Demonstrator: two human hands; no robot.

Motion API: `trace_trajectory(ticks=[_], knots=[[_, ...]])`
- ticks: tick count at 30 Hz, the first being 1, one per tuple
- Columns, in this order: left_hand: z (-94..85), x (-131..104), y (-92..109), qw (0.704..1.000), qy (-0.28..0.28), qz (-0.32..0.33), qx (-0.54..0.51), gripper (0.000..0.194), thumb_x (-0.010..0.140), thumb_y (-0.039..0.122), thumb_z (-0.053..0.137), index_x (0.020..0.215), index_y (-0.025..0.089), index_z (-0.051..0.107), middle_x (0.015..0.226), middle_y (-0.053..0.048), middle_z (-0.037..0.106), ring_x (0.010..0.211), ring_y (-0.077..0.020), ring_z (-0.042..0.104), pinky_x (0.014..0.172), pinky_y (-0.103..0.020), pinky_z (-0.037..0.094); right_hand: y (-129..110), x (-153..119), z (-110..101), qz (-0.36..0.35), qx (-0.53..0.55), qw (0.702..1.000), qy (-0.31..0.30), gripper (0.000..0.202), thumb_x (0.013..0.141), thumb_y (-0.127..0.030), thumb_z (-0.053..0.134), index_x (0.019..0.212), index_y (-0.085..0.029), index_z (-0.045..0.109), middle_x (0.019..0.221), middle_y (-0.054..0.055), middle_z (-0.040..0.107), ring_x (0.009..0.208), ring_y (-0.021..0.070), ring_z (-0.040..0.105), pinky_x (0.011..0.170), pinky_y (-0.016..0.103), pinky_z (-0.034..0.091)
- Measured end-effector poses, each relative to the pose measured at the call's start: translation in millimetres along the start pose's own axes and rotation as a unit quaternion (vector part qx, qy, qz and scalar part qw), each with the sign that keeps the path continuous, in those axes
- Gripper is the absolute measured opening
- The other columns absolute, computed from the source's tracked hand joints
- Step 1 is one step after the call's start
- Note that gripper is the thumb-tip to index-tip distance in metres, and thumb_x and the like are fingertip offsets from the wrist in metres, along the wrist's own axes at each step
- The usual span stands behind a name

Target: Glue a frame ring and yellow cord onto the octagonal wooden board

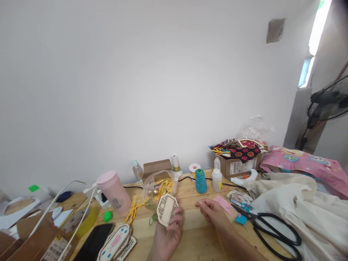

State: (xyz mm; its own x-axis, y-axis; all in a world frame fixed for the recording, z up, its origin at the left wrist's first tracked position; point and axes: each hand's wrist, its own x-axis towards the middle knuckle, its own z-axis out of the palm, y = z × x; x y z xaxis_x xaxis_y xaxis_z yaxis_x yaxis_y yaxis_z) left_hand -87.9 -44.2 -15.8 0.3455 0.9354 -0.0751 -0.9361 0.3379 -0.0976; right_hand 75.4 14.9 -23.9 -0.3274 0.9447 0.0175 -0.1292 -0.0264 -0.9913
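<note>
My left hand (170,237) is closed around a pale wooden plaque (168,209) with scalloped edges and cut-out lattice patterns, held tilted above the table. To its right, my right hand (213,214) is pinched, thumb against fingers. A thin yellow cord (222,247) trails from beneath this hand toward the bottom edge; its end at the fingertips is too small to make out. Behind the plaque sits a clear plastic bag (174,177) with yellow cords (165,187) and gold-coloured bells. A pink piece of paper or cloth (223,203) lies just beyond my right hand.
Black scissors (268,224) and white cloth (293,203) lie on the right. A teal thread cone (201,181) and white bottle (216,180) stand behind my hands. Leftward are a pink cup (115,192), black phone (94,243), decorated wooden plaques (115,243) and a cardboard box (40,235).
</note>
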Motion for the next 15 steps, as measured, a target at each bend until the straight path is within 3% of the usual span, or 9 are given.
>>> trace_trajectory(ticks=[4,8,15], knots=[[0.1,0,-3,1.0,-0.003,-0.01,0.018,0.038,0.075,0.009,0.042,0.112,0.015,0.041,0.073,0.0,0.04,0.049,-0.0021,0.039,0.036,-0.005,0.033,2,-1,2,-0.045,-0.054,0.998,0.0,0.038,0.062,-0.051,0.052,0.058,-0.013,0.056,0.049,-0.003,0.043,0.049,0.0093,0.038,0.046,0.021,0.029],[-1.8,2,-3,0.998,0.004,-0.016,0.065,0.037,0.074,0.009,0.041,0.11,0.016,0.043,0.071,0.0,0.04,0.048,-0.0026,0.038,0.035,-0.005,0.033,3,-3,3,-0.047,-0.077,0.996,0.001,0.035,0.064,-0.046,0.051,0.06,-0.012,0.057,0.052,-0.002,0.048,0.052,0.0112,0.041,0.049,0.022,0.032],[-10.4,10,0,0.97,0.034,-0.039,0.238,0.029,0.071,0.022,0.048,0.099,0.015,0.054,0.068,-0.002,0.049,0.048,-0.0046,0.042,0.035,-0.009,0.035,1,-2,1,-0.076,-0.034,0.994,0.074,0.033,0.064,-0.046,0.053,0.069,-0.014,0.061,0.062,0.002,0.055,0.058,0.0134,0.046,0.052,0.022,0.035]])
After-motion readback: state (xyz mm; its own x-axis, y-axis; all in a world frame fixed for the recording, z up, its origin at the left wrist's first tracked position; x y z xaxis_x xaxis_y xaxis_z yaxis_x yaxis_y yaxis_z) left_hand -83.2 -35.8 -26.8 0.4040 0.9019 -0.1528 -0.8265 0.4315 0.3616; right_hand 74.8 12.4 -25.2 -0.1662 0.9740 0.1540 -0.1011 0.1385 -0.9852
